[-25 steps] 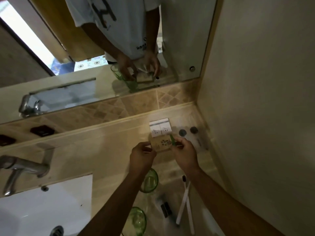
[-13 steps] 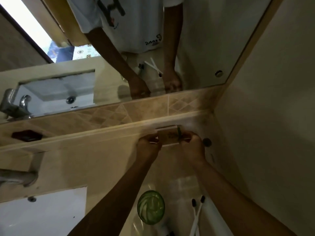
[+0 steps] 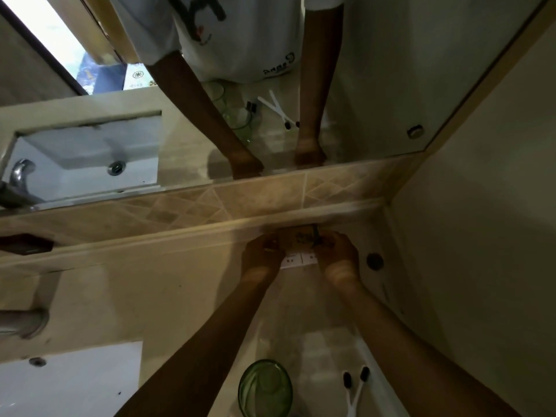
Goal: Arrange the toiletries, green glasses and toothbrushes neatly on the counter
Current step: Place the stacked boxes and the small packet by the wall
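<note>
Left hand (image 3: 261, 256) and right hand (image 3: 336, 254) both clamped on small brown cardboard box (image 3: 296, 238) at back of beige counter (image 3: 168, 284), above white packets (image 3: 298, 260). Green glass (image 3: 265, 388), two white toothbrushes (image 3: 354, 389) near front edge.

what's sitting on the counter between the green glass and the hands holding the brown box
Nothing: in the head view the counter is bare from the green glass up to the left hand and right hand on the brown box.

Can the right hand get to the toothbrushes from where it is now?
Probably, once freed. The right hand is busy holding the brown box with the left hand; the toothbrushes lie uncovered below the right forearm.
</note>
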{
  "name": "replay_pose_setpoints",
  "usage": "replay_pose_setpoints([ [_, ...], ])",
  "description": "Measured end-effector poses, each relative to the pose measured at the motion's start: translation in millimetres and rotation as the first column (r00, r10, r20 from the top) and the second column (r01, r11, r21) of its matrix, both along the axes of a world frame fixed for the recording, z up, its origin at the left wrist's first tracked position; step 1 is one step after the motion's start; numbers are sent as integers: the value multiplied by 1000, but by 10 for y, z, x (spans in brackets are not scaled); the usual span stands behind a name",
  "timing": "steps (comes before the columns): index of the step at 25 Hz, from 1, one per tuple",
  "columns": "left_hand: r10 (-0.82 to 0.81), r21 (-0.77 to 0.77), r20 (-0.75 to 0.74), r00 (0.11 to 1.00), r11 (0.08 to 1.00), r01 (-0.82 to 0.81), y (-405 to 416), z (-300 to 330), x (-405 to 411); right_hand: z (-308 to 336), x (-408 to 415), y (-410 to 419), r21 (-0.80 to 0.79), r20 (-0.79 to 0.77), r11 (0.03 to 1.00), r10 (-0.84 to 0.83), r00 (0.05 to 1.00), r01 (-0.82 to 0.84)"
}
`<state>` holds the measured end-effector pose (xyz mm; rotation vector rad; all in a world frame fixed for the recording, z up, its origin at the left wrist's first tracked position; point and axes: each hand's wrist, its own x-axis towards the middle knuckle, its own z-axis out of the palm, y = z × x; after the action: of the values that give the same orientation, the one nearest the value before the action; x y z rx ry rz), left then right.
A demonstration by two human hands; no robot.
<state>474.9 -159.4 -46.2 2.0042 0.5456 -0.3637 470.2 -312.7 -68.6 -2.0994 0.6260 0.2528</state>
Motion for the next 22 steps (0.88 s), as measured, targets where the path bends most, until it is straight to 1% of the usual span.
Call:
replay_pose_setpoints([
  [5, 7, -9, 5, 1000, 1000, -7, 8, -2, 18, 1, 18, 4, -9, -18, 1000, 26, 1000, -26],
  [7, 10, 9, -15, 1000, 1000, -10, 18, 20, -6, 10, -28, -11, -32, 56, 999, 28, 998, -27],
  [8, 11, 13, -21, 1000, 1000, -11, 29, 19, -42, 22, -85, -25, -18, 101, 1000, 13, 995, -12],
  [10, -4, 33, -9, 1000, 999, 4, 62, 29, -156, 82, -248, -30, 127, 148, 988, -105, 983, 87],
  [11, -22, 46, -4, 1000, 999, 22, 94, 34, -238, 113, -357, -34, 163, 141, 978, -152, 978, 129],
  [12, -36, 50, 1, 999, 998, 36, 131, 37, -317, 149, -454, -40, 162, 132, 976, -171, 976, 149],
  [13, -42, 45, 0, 999, 998, 42, 171, 56, -395, 202, -563, -38, 139, 111, 981, -155, 982, 139],
  [17, -24, -13, 40, 999, 1000, 24, 324, 332, -757, 338, -1053, -30, 187, 49, 978, -100, 994, 89],
  [19, -21, -56, 84, 996, 998, 26, 374, 536, -950, 383, -1312, -23, 208, 56, 975, -89, 994, 75],
  [22, -24, -131, 133, 991, 991, 41, 371, 816, -1236, 511, -1621, -10, 225, 110, 973, -77, 991, 50],
])
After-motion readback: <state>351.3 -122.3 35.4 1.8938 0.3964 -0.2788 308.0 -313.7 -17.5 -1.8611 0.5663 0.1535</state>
